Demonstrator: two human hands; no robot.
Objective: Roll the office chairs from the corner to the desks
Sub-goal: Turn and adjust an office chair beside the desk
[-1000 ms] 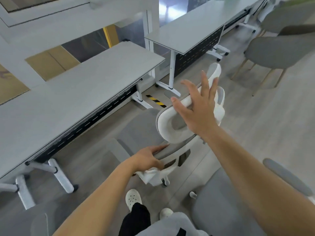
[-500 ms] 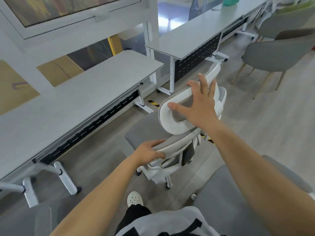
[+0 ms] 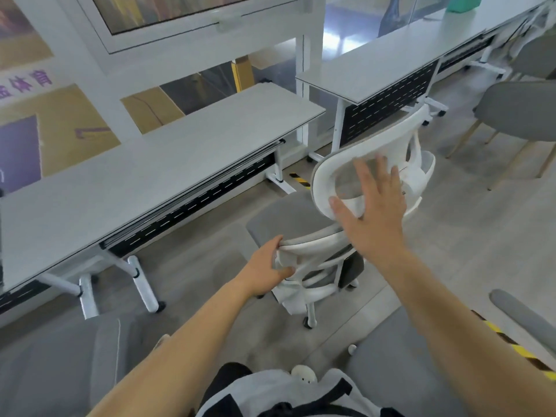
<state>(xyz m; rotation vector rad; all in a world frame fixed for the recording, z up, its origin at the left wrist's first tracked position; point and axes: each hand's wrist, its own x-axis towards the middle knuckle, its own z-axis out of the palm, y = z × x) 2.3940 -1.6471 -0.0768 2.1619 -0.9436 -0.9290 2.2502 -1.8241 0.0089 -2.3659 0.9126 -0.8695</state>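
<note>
The left hand (image 3: 267, 267) grasps the lower edge of the backrest frame of a white mesh office chair (image 3: 340, 236), fingers curled over the top and thumb underneath. That low grip probably serves to steer the chair. The right hand (image 3: 371, 212) lies flat and spread, fingers straight, against the back of the headrest (image 3: 331, 173), so it can push high up without closing on anything. One hand low, one high: the chair likely tracks straighter that way and does not spin on its casters.

The chair stands on the grey floor, seat facing the near desk (image 3: 156, 173), close to that desk's right end but not yet tucked beneath it. One caster (image 3: 308, 322) shows at the bottom of the base.

There is open floor between the seat and the desk's black perforated panel, so I judge a short forward roll is still possible. The desk's white leg (image 3: 278, 176) sits just left of the chair's path, and a second desk (image 3: 406, 58) begins farther right with a gap between the two. To the right, grey shell chairs on wooden legs (image 3: 520, 112) stand well apart. Nearer the person, another grey seat (image 3: 406, 365) crowds in from the lower right, and yellow-black floor tape (image 3: 511, 344) runs beside it.
</note>
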